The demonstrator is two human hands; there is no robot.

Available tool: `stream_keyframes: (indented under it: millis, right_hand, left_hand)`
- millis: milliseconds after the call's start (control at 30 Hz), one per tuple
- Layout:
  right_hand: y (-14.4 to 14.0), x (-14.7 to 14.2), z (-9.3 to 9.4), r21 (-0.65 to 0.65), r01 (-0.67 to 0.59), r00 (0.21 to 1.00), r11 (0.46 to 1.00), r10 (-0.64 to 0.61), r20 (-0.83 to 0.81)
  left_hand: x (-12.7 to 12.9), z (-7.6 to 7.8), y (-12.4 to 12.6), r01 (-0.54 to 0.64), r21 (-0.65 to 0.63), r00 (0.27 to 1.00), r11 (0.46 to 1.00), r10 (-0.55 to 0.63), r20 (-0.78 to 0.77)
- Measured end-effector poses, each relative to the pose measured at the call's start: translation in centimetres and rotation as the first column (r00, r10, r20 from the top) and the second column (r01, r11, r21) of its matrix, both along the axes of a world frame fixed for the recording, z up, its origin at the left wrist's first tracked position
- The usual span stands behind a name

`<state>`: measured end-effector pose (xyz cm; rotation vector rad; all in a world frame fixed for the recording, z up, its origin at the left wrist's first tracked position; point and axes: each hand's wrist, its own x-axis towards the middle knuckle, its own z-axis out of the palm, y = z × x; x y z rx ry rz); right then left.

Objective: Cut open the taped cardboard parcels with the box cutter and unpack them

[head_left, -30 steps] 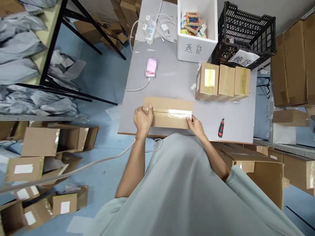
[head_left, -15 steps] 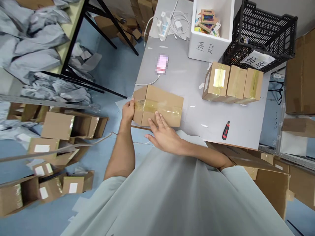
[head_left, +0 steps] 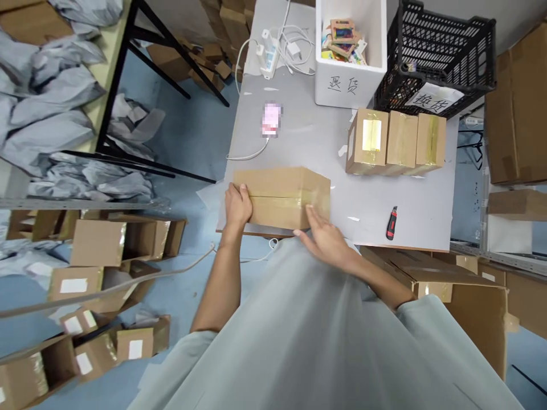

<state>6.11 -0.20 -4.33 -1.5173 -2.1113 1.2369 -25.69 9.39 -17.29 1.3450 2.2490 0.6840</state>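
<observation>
A taped cardboard box [head_left: 273,196] rests on the table by its front edge, its long side toward me. My left hand [head_left: 238,205] is closed on the box's left end, thumb on top and fingers round the side. My right hand [head_left: 328,242] touches the right end near the taped edge. Its fingers are stretched out and the thumb is apart. A phone [head_left: 272,119], blurred out and on a cable, lies beyond the box. To the right, a red and black box cutter [head_left: 391,223] lies on the tabletop.
Three small taped boxes [head_left: 395,142] stand in a row at the back right. Behind them are a white bin [head_left: 350,85] with small items and a black crate [head_left: 440,62]. A power strip [head_left: 269,60] sits at the back. Open cartons [head_left: 100,242] fill the floor at left.
The box has turned, so its taped end now faces right instead of left. My left hand still grips the left end; my right hand has moved from the near face to the right end.
</observation>
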Motion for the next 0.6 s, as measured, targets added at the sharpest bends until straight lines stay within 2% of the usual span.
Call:
stream_keyframes:
  millis: [67,133,267,367,467,533,600]
  right_hand:
    - [0.2,2.9,-2.1,-0.051,0.158,0.987,0.986,-0.159,-0.014]
    - [0.5,5.2,-4.4,-0.113,0.294,0.952,0.949,-0.301,-0.053]
    - [0.5,7.5,-8.3,-0.197,0.431,0.864,0.880,-0.466,-0.190]
    - [-0.4,8.1,-10.0,-0.205,0.486,0.827,0.849,-0.523,-0.206]
    - [-0.6,10.0,-11.1,-0.204,0.505,0.828,0.839,-0.537,-0.160]
    - [0.6,12.8,-11.7,-0.198,0.541,0.813,0.818,-0.568,-0.126]
    - [3.1,16.8,-12.0,-0.142,0.644,0.749,0.752,-0.657,-0.086]
  left_hand:
    - [3.3,0.9,-0.4,0.005,-0.009,0.998,1.000,-0.005,-0.062]
    - [6.7,1.9,-0.7,0.011,-0.030,0.992,1.000,-0.015,-0.129]
    - [11.4,3.6,-1.1,0.042,-0.104,0.971,0.994,-0.065,-0.229]
    - [12.6,4.2,-1.1,0.045,-0.129,0.974,0.991,-0.072,-0.214]
    - [13.4,4.4,-1.0,0.096,-0.159,0.982,0.983,-0.119,-0.146]
    - [14.7,4.5,-0.6,0.105,-0.138,0.980,0.985,-0.126,-0.153]
    - [17.0,4.5,0.7,0.165,-0.064,0.972,0.984,-0.173,-0.161]
